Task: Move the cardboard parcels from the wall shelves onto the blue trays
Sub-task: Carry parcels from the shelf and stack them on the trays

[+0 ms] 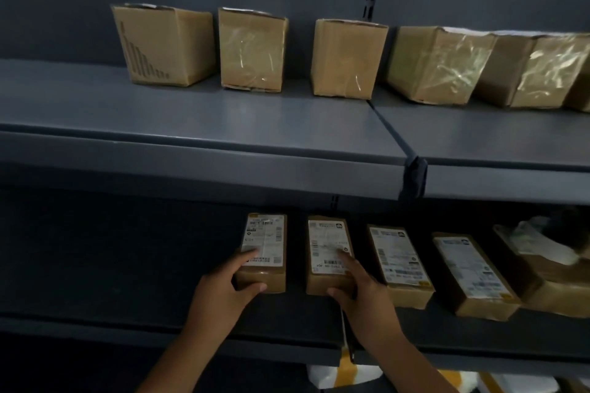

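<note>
Grey wall shelves (223, 128) — dim, matte (cardboard parcels (346, 57) atop)

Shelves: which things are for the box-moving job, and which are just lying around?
Job: left hand gripping leftmost labelled parcel; right hand gripping second labelled parcel; third labelled parcel; fourth labelled parcel; upright parcels on upper shelf.
Lying about: crumpled white wrapping, far right; white-and-yellow packages under the lower shelf.

We reach forward with both arms. Our left hand (223, 290) grips the left parcel (266, 234), our right hand (362, 292) the right parcel (325, 241).
</note>
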{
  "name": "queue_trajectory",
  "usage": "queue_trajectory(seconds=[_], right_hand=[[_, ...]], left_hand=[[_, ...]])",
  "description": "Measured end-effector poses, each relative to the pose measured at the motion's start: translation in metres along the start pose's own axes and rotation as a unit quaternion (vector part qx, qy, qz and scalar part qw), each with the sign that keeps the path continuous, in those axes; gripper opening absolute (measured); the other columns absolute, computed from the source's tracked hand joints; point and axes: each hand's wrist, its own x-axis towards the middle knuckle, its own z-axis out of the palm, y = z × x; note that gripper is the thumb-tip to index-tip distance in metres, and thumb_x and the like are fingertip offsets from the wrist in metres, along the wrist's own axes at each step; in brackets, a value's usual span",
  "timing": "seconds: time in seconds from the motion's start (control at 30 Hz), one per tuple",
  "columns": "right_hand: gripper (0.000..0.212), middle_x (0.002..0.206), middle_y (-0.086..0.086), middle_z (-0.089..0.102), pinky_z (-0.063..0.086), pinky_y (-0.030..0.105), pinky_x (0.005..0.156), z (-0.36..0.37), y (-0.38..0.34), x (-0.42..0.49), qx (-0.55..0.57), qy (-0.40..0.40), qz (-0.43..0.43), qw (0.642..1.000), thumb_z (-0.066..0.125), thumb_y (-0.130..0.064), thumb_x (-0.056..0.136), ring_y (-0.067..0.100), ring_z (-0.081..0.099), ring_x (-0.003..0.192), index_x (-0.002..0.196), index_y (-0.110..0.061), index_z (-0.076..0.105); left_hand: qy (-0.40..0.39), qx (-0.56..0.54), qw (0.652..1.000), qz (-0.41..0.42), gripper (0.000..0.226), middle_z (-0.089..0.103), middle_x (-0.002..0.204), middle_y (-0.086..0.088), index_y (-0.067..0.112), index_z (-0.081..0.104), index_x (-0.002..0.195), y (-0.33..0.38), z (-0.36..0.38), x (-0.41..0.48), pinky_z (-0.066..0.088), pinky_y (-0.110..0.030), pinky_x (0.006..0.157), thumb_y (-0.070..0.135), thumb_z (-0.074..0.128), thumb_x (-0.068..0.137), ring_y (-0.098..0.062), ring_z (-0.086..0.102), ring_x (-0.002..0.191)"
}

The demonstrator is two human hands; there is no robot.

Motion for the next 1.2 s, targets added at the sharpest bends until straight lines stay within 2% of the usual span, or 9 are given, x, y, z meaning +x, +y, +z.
queue_trajectory(seconds=[0.23,0.43,0.53,0.63,0.7,0.9,1.0,1.07,1.2], right_hand=[[0.076,0.148,-0.010,0.039,0.024,0.006,0.098,-0.015,-0.009,-0.010,0.023,0.013,-0.089,0.996,0.069,-0.028,0.085,0.010,0.042,0.133,0.135,-0.056,0.018],[0.081,0.139,-0.008,0.052,0.038,0.016,0.101,-0.008,-0.031,-0.027,0.086,-0.048,-0.188,0.977,0.081,-0.022,0.073,0.009,0.053,0.122,0.135,-0.052,0.038],[0.084,0.126,-0.013,0.055,0.036,-0.003,0.086,0.005,-0.053,-0.041,0.130,-0.093,-0.251,0.955,0.084,-0.013,0.068,0.005,0.057,0.108,0.133,-0.046,0.043],[0.078,0.123,-0.019,0.051,0.032,-0.009,0.077,0.021,-0.082,-0.064,0.185,-0.173,-0.289,0.923,0.081,-0.009,0.072,-0.012,0.051,0.102,0.128,-0.050,0.044],[0.075,0.120,-0.023,0.051,0.033,-0.007,0.078,0.036,-0.101,-0.084,0.210,-0.232,-0.303,0.900,0.079,-0.009,0.075,-0.016,0.049,0.100,0.124,-0.054,0.044],[0.073,0.130,-0.022,0.047,0.036,0.008,0.094,0.081,-0.169,-0.166,0.210,-0.343,-0.375,0.835,0.078,-0.012,0.077,-0.003,0.049,0.116,0.132,-0.047,0.045],[0.073,0.132,-0.019,0.048,0.034,-0.001,0.090,0.105,-0.201,-0.210,0.212,-0.372,-0.412,0.804,0.078,-0.011,0.076,0.000,0.050,0.118,0.135,-0.040,0.047],[0.072,0.133,-0.015,0.049,0.033,-0.005,0.087,0.120,-0.223,-0.243,0.212,-0.397,-0.421,0.788,0.078,-0.008,0.077,0.002,0.050,0.117,0.136,-0.036,0.048],[0.071,0.137,-0.010,0.050,0.041,0.020,0.101,0.149,-0.270,-0.308,0.201,-0.436,-0.433,0.763,0.076,-0.009,0.078,0.004,0.050,0.118,0.137,-0.035,0.046]], left_hand=[[0.072,-0.020,0.997,-0.009,0.062,0.059,0.128,0.019,0.047,0.058,0.123,0.011,-0.008,-0.030,0.044,-0.017,0.099,0.022,0.082,0.072,0.005,0.055,0.115],[0.241,-0.023,0.967,-0.079,0.064,0.061,0.121,0.022,0.050,0.062,0.116,0.029,-0.034,-0.109,0.044,-0.011,0.096,0.017,0.086,0.067,0.008,0.058,0.109],[0.324,0.009,0.938,-0.125,0.062,0.060,0.120,0.024,0.050,0.062,0.113,0.034,-0.055,-0.168,0.041,-0.005,0.092,0.018,0.086,0.066,0.010,0.056,0.110],[0.383,0.052,0.907,-0.169,0.064,0.059,0.121,0.024,0.053,0.060,0.111,0.038,-0.076,-0.234,0.040,-0.003,0.090,0.018,0.087,0.064,0.012,0.055,0.110],[0.418,0.075,0.883,-0.201,0.064,0.062,0.121,0.018,0.049,0.061,0.113,0.044,-0.090,-0.278,0.041,-0.002,0.088,0.018,0.088,0.064,0.009,0.058,0.108],[0.522,0.121,0.803,-0.261,0.063,0.060,0.123,0.014,0.052,0.058,0.113,0.063,-0.126,-0.410,0.040,0.000,0.085,0.020,0.086,0.066,0.004,0.057,0.107],[0.565,0.146,0.761,-0.284,0.063,0.062,0.121,0.012,0.054,0.058,0.111,0.067,-0.143,-0.472,0.046,-0.009,0.089,0.020,0.086,0.066,-0.001,0.058,0.108],[0.593,0.154,0.731,-0.300,0.063,0.064,0.119,0.012,0.055,0.058,0.110,0.066,-0.156,-0.515,0.046,-0.007,0.087,0.020,0.087,0.065,-0.001,0.059,0.106],[0.637,0.170,0.680,-0.321,0.063,0.066,0.113,0.010,0.053,0.059,0.109,0.060,-0.188,-0.596,0.040,0.003,0.078,0.019,0.088,0.064,0.002,0.060,0.099]])
